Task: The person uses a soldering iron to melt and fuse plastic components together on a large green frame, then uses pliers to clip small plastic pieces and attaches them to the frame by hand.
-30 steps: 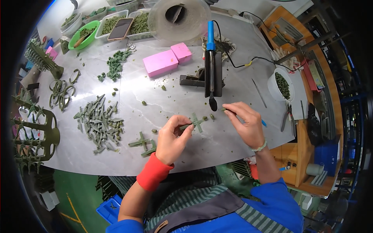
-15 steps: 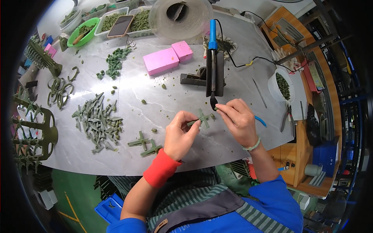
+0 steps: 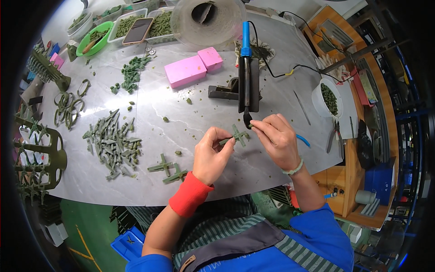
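My left hand point(image 3: 209, 152), with a red wristband, pinches one arm of a green cross-shaped piece point(image 3: 240, 136) over the table. My right hand point(image 3: 276, 136) is closed in a pinch on a small green piece point(image 3: 251, 126), right at the dark flattened tip of a soldering iron point(image 3: 246, 50). Whether that piece touches the tip is hard to tell. The blue-handled iron leans on a dark metal stand point(image 3: 255, 93), tip toward me. Two more cross-shaped pieces point(image 3: 162, 167) lie left of my left wrist.
A heap of slender green pieces point(image 3: 113, 145) lies at left, with small green parts point(image 3: 131, 75) behind it. Pink blocks point(image 3: 186, 71) sit mid-table. A white tub of pellets point(image 3: 328, 97), pliers point(image 3: 335, 136) and a thin metal tool point(image 3: 302, 108) are at right. The iron's cord point(image 3: 269, 68) crosses the table.
The cross-shaped piece in my left hand has turned slightly. My right hand keeps its pinch by the iron's tip, and the whole view has shifted a little.
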Action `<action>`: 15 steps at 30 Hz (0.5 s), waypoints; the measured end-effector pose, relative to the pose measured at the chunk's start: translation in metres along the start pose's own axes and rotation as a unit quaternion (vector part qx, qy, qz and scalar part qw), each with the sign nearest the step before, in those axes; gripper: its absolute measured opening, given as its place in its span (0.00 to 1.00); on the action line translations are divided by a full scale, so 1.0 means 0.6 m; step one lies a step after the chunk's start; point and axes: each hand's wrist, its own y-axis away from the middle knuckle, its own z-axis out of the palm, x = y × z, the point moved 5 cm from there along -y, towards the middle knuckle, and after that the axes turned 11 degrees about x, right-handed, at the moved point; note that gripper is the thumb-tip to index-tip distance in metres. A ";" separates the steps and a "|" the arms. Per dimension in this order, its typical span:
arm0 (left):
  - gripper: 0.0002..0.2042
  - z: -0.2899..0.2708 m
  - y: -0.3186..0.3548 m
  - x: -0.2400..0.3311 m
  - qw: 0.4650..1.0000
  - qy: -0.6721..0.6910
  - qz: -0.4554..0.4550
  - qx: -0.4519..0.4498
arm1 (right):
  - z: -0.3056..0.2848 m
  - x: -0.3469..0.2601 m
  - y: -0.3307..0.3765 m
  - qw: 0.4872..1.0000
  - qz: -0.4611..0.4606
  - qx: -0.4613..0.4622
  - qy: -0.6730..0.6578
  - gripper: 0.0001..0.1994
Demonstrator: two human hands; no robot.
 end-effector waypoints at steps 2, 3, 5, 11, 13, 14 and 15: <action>0.06 0.000 0.000 -0.001 1.000 -0.002 -0.002 0.002 | 0.000 0.001 0.000 1.000 0.000 0.001 0.000 0.12; 0.06 0.000 0.000 -0.001 1.000 0.002 -0.001 0.001 | 0.000 0.001 0.000 1.000 0.001 0.002 -0.003 0.12; 0.06 0.000 0.000 -0.001 1.000 -0.004 -0.001 0.002 | 0.000 0.001 0.000 1.000 -0.001 0.004 -0.002 0.12; 0.06 0.001 -0.001 -0.002 1.000 -0.003 -0.004 0.001 | 0.001 0.001 -0.001 1.000 -0.001 0.005 -0.004 0.12; 0.06 0.002 -0.001 -0.002 1.000 0.002 -0.003 -0.001 | 0.001 0.000 -0.001 1.000 -0.001 0.005 -0.004 0.12; 0.06 0.001 -0.001 -0.002 1.000 0.000 -0.004 0.001 | 0.001 0.000 -0.002 1.000 0.002 0.004 -0.006 0.11; 0.06 0.002 -0.001 -0.001 1.000 0.003 -0.003 -0.001 | 0.000 0.000 -0.002 1.000 0.007 0.002 -0.010 0.11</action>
